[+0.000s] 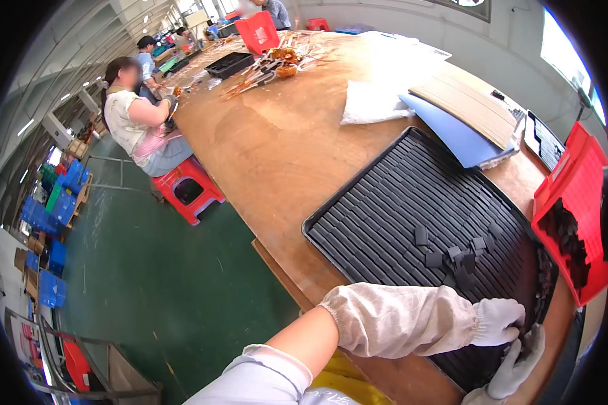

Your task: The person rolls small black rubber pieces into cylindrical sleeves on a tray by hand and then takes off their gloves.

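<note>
My left hand, in a white glove below a pale sleeve cover, reaches over the near right part of a black ribbed tray. Its fingers are curled in a pinch; what they hold is hidden. Just below it, close to the tray's edge, my right hand, also gloved, has thumb and fingers apart with a dark gap between them. Rows of flat black pieces fill much of the tray, and several loose black pieces lie on top, left of my hands.
A tilted red bin with black pieces stands right of the tray. Behind the tray lie a blue sheet, cardboard and a white bag. A person sits on a red stool along the wooden table.
</note>
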The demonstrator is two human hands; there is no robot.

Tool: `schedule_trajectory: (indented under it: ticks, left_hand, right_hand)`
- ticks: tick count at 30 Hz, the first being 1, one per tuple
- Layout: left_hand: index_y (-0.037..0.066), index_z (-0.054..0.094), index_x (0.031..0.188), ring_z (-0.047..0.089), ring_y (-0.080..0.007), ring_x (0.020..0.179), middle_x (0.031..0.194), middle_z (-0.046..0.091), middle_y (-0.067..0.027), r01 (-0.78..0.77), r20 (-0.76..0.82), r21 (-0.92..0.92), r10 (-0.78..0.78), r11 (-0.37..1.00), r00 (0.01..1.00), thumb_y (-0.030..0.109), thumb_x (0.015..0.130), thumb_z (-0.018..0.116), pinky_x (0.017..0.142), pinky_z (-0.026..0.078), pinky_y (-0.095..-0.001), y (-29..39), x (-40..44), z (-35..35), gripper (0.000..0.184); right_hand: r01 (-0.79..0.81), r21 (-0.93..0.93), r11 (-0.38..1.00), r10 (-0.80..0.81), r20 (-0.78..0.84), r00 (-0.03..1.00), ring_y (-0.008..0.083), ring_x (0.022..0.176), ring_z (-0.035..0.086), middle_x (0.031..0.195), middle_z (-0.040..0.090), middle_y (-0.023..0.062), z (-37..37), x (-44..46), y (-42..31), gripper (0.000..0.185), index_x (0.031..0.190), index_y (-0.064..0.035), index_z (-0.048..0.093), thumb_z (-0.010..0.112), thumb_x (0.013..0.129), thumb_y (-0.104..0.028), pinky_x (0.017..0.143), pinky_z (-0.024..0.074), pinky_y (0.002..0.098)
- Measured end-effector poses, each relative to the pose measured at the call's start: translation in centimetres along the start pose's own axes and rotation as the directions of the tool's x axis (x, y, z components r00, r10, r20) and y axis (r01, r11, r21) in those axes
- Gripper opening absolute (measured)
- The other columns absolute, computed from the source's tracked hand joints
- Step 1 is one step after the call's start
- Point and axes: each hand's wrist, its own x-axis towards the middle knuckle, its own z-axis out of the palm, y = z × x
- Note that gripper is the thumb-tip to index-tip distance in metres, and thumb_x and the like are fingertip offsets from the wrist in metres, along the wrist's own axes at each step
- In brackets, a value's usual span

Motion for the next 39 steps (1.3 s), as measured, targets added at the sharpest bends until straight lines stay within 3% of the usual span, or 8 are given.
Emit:
schedule_trajectory:
  ticks: [2, 4, 13, 16, 19, 31, 35, 39]
  left_hand:
    - [0.010, 0.064, 0.092, 0.065, -0.0332, 0.083, 0.085, 0.063, -0.0102, -0.056, -0.104, 0.041, 0.060, 0.998, 0.993, 0.018, 0.076, 0.066, 0.073, 0.052, -0.0433, -0.5, -0.3, 0.7, 0.017]
    - [0.012, 0.063, 0.090, 0.064, -0.0332, 0.082, 0.085, 0.063, -0.0100, -0.102, -0.163, 0.115, 0.120, 0.988, 0.979, 0.017, 0.077, 0.064, 0.072, 0.053, -0.0429, -0.6, -0.2, 0.7, 0.014]
    - [0.004, 0.064, 0.106, 0.057, -0.0091, 0.069, 0.080, 0.063, -0.0013, 0.343, 0.172, -0.419, -0.297, 0.841, 0.939, 0.023, 0.091, 0.061, 0.060, 0.048, -0.0257, 0.7, 1.4, -1.2, 0.023]
    - [0.006, 0.058, 0.118, 0.045, -0.0019, 0.058, 0.080, 0.056, 0.0044, 0.334, 0.027, -0.575, -0.391, 0.747, 0.920, 0.023, 0.093, 0.063, 0.049, 0.038, -0.0199, 0.6, 1.7, -1.4, 0.030]
    - [0.005, 0.055, 0.123, 0.040, -0.0017, 0.057, 0.078, 0.051, 0.0057, 0.431, 0.128, -0.633, -0.463, 0.643, 0.877, 0.022, 0.092, 0.064, 0.051, 0.034, -0.0185, 0.4, 1.9, -2.6, 0.037]
    - [0.004, 0.051, 0.132, 0.054, -0.0135, 0.088, 0.106, 0.059, -0.0074, 0.496, 0.235, -0.604, -0.455, 0.624, 0.859, 0.013, 0.079, 0.063, 0.077, 0.046, -0.0269, 0.9, 1.2, -2.1, 0.054]
    - [0.004, 0.058, 0.125, 0.054, -0.0181, 0.103, 0.110, 0.056, -0.0096, 0.353, 0.192, -0.706, -0.314, 0.614, 0.930, -0.005, 0.066, 0.053, 0.084, 0.047, -0.0269, -2.1, 0.8, -0.4, 0.061]
    - [0.007, 0.061, 0.111, 0.057, -0.0124, 0.087, 0.092, 0.059, -0.0012, 0.363, 0.174, -0.570, -0.323, 0.737, 0.930, -0.008, 0.073, 0.064, 0.076, 0.049, -0.0276, -1.3, 1.5, -0.3, 0.041]
  right_hand:
    - [0.472, -0.405, 0.783, -0.381, 0.287, 0.879, 0.0243, 0.093, 0.060, 0.104, 0.064, 0.0129, -0.8, 1.5, -2.1, 0.022, 0.109, 0.0001, 0.064, 0.061, 0.087, 0.001, 0.083, 0.0469, 0.0349]
    - [0.539, -0.396, 0.744, -0.389, 0.400, 0.830, 0.0339, 0.101, 0.059, 0.108, 0.063, 0.0161, -1.1, 1.7, -2.4, 0.029, 0.111, -0.0003, 0.065, 0.064, 0.082, 0.002, 0.090, 0.0453, 0.0420]
    - [0.527, -0.357, 0.771, -0.402, 0.368, 0.838, 0.0311, 0.097, 0.063, 0.102, 0.066, 0.0110, -0.8, 3.9, -3.3, 0.038, 0.110, -0.0065, 0.065, 0.069, 0.073, 0.001, 0.086, 0.0498, 0.0397]
    - [-0.032, -0.154, 0.988, 0.041, 0.053, 0.998, 0.0326, 0.090, 0.065, 0.096, 0.068, 0.0142, -0.2, 6.6, -2.0, 0.026, 0.109, -0.0022, 0.065, 0.067, 0.083, -0.003, 0.083, 0.0520, 0.0375]
    - [-0.115, -0.219, 0.969, 0.165, 0.227, 0.960, 0.0304, 0.091, 0.067, 0.096, 0.069, 0.0153, 0.5, 9.1, 1.2, 0.022, 0.109, -0.0029, 0.064, 0.065, 0.088, -0.011, 0.083, 0.0517, 0.0353]
    - [0.288, -0.288, 0.913, -0.114, 0.497, 0.860, 0.0307, 0.093, 0.063, 0.094, 0.065, 0.0123, 2.6, 8.8, 6.1, 0.017, 0.100, -0.0064, 0.070, 0.063, 0.084, -0.007, 0.083, 0.0494, 0.0390]
    - [0.369, -0.482, 0.795, -0.255, 0.286, 0.924, 0.0348, 0.097, 0.061, 0.099, 0.065, 0.0163, 0.7, 9.2, 7.7, 0.027, 0.112, -0.0080, 0.066, 0.059, 0.087, -0.004, 0.085, 0.0481, 0.0417]
    - [0.352, -0.712, 0.608, -0.001, 0.442, 0.897, 0.0354, 0.118, 0.051, 0.131, 0.054, 0.0147, -1.5, 9.8, 14.4, 0.044, 0.128, -0.0113, 0.054, 0.050, 0.085, -0.001, 0.097, 0.0417, 0.0427]
